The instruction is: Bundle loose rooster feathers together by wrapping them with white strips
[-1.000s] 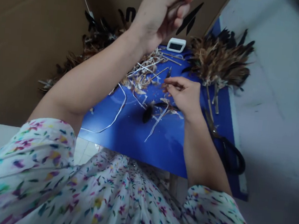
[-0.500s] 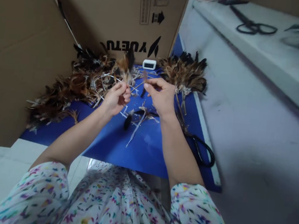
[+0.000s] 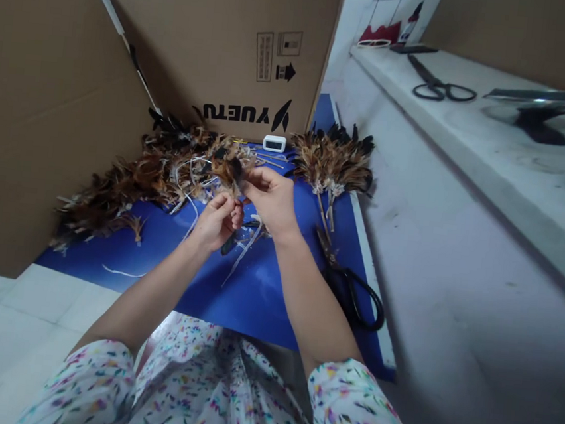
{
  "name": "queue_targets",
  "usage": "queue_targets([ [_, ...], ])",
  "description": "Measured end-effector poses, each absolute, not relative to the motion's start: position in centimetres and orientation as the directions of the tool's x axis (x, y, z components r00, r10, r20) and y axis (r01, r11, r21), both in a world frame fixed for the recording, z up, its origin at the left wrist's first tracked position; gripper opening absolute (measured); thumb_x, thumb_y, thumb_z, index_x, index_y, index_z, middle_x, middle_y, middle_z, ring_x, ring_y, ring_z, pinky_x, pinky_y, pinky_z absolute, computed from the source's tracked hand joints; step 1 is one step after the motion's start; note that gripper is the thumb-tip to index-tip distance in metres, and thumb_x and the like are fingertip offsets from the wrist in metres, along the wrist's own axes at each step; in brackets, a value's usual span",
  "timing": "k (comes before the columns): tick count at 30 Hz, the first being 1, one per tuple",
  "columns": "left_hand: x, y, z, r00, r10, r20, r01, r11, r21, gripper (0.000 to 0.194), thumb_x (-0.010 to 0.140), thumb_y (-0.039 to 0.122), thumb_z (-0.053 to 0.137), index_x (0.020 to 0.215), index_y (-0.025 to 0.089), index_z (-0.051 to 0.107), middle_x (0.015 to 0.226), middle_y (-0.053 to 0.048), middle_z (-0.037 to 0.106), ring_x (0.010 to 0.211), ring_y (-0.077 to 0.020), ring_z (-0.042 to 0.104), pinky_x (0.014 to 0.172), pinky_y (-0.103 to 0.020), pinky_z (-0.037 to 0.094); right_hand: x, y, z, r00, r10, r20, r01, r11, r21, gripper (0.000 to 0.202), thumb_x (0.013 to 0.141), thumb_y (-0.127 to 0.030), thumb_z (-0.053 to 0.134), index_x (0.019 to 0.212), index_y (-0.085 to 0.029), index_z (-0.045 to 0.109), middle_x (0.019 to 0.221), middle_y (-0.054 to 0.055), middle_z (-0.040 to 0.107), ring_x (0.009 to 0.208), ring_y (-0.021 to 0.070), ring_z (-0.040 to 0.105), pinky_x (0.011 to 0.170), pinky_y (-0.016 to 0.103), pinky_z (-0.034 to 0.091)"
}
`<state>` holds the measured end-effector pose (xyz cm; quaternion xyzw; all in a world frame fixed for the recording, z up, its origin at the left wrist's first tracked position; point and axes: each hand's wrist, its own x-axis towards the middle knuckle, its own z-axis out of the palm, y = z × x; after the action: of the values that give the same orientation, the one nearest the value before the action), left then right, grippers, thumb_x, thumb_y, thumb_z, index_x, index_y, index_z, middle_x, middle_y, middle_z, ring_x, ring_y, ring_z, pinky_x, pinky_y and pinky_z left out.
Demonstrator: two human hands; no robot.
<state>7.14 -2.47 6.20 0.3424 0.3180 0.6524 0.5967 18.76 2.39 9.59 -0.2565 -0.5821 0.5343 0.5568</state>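
My left hand (image 3: 215, 224) is closed around the base of a small bunch of brown and black feathers (image 3: 227, 170), which points up and away from me. Right beside it, my right hand (image 3: 274, 203) pinches at the bunch's right side; the fingertips and the feather between them are partly hidden. Below both hands, loose dark feathers and a white strip (image 3: 241, 258) lie on the blue tabletop (image 3: 254, 302). To the right rest black-handled scissors (image 3: 350, 282), near two stemmed feather bundles (image 3: 334, 164).
A long heap of feathers (image 3: 141, 175) runs along the table's left side. A small white device with a dark screen (image 3: 274, 144) stands at the back, before a cardboard box (image 3: 218, 46). Another pair of scissors (image 3: 437, 88) lies on the ledge (image 3: 508, 147) at right.
My right hand has moved left with the feather, up against the bunch in my left hand. The bunch now tilts more and the view has shifted.
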Motion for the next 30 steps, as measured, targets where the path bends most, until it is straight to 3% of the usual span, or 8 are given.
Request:
queue_targets([
  [7,5.6,-2.5,4.7,-0.082,0.992,0.097,-0.554,-0.127,0.823,0.04,0.061,0.036,0.088,0.07,0.016,0.055,0.054,0.005,0.054,0.044,-0.0062,0.048,0.041,-0.016,0.036,17.7,2.0,8.9,-0.277,0.849,0.45,-0.166,0.419,-0.893,0.001,0.073,-0.019,0.064,0.074,-0.019,0.064,0.068,-0.004,0.064,0.062,0.0098,0.057,0.063,0.023,0.047],
  [11,4.0,-2.1,3.9,-0.078,0.991,0.106,-0.514,-0.131,0.848,0.04,0.061,0.039,0.088,0.07,0.015,0.057,0.052,0.004,0.054,0.043,-0.0068,0.048,0.041,-0.016,0.038,17.0,2.1,8.0,-0.315,0.825,0.47,-0.102,0.463,-0.88,0.009,0.074,-0.018,0.061,0.08,-0.016,0.067,0.073,-0.003,0.066,0.067,0.0099,0.059,0.069,0.023,0.046],
  [22,1.6,-0.7,2.0,0.035,0.999,0.035,-0.412,-0.017,0.911,0.04,0.06,0.04,0.088,0.066,0.014,0.059,0.053,0.002,0.059,0.042,-0.0075,0.051,0.042,-0.017,0.041,16.8,2.2,6.9,-0.329,0.818,0.473,0.167,0.543,-0.823,0.008,0.074,-0.015,0.054,0.067,-0.015,0.059,0.059,-0.006,0.051,0.059,0.0069,0.042,0.059,0.019,0.033],
  [30,0.9,-0.5,1.0,0.1,0.995,0.011,-0.417,0.031,0.908,0.039,0.058,0.039,0.089,0.065,0.013,0.06,0.053,0.001,0.059,0.042,-0.0079,0.052,0.042,-0.018,0.041,16.5,2.0,6.7,-0.371,0.82,0.436,0.292,0.549,-0.783,0.008,0.074,-0.01,0.057,0.072,-0.015,0.063,0.064,-0.005,0.059,0.061,0.0071,0.049,0.06,0.019,0.034],
])
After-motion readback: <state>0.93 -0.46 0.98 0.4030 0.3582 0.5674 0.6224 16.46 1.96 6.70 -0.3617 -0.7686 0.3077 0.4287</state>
